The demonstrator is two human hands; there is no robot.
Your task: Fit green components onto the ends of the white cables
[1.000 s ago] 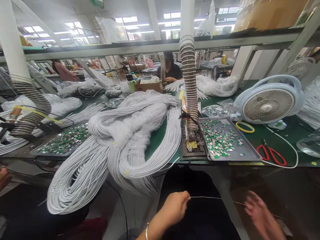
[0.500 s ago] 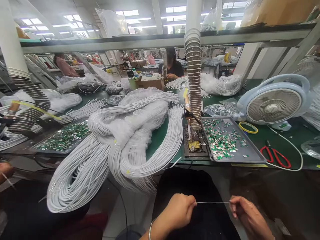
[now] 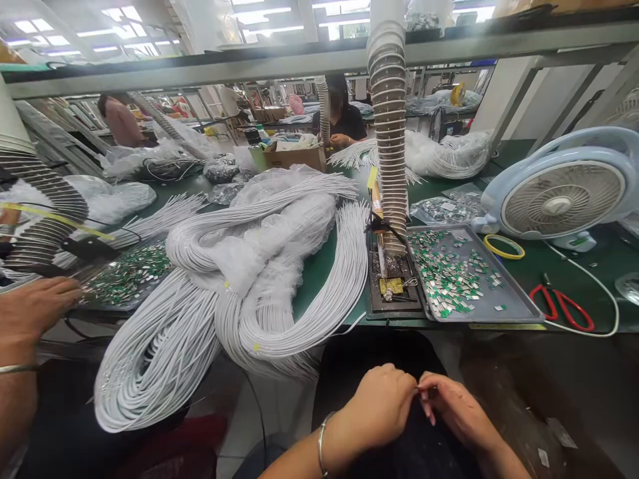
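Note:
My left hand and my right hand meet fingertip to fingertip low in the view, over my dark lap. Both are closed in a pinch around a thin white wire, which is almost wholly hidden between the fingers. A bangle sits on my left wrist. Just beyond my hands is the front edge of the green bench. On it lie a large bundle of white cables, hanging over the edge, and a grey tray of small green parts.
A soldering stand sits under a ribbed extraction hose. Red scissors, a yellow ring and a pale blue fan stand at right. A co-worker's hand reaches toward another parts tray at left. Other people work behind.
My hands have come together; the stretch of wire seen between them has closed up to nothing. The co-worker's hand at left has moved up into view. The camera has tilted down slightly.

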